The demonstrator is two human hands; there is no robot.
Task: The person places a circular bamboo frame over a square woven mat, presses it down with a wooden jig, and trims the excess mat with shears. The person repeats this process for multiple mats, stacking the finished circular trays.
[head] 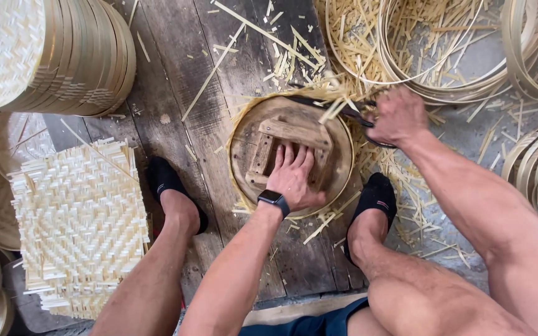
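A round wooden form [337, 146] with a crossed wooden handle lies on the dark plank floor, with woven bamboo strips sticking out around its rim. My left hand [292, 177], with a dark watch on the wrist, presses flat on the form's handle. My right hand [396, 117] grips dark-handled shears [351, 114] at the form's upper right edge, where the strip ends [334, 93] jut out. My feet in black socks rest on either side of the form.
A stack of finished round woven trays [63, 50] leans at the top left. A pile of square woven bamboo mats [79, 221] lies at the left. Bamboo hoops [443, 68] and loose offcuts cover the floor at the top right and right.
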